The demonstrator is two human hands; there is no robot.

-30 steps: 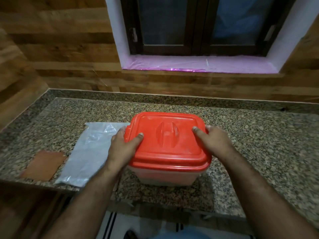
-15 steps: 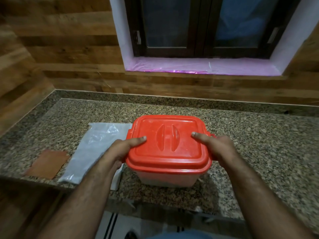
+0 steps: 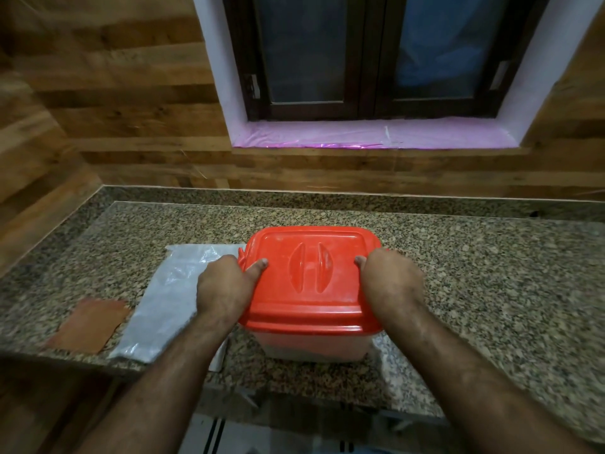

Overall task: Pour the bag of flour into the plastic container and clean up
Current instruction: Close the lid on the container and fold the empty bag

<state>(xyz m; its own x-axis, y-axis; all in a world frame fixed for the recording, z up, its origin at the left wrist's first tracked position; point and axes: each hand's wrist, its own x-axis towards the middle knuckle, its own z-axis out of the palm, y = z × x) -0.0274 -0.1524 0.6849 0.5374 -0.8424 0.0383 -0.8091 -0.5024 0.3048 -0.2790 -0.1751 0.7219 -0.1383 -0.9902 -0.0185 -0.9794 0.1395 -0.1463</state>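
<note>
The table is seen from one head-worn camera, aimed forward and down, close in, window ahead.

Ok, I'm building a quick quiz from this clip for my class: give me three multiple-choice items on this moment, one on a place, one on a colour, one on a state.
1. Where does the empty plastic bag lie?
A. left of the container
B. on the windowsill
C. inside the container

2. What colour is the lid?
A. blue
B. red
C. white

3. How does the lid stand?
A. leaning on the wall
B. on the container, a hand at each side
C. upside down on the counter

Answers: 1 A, the bag lies flat on the counter beside the left hand. 2 B, it is plainly red. 3 B, the left hand and the right hand each lay a thumb on top.
</note>
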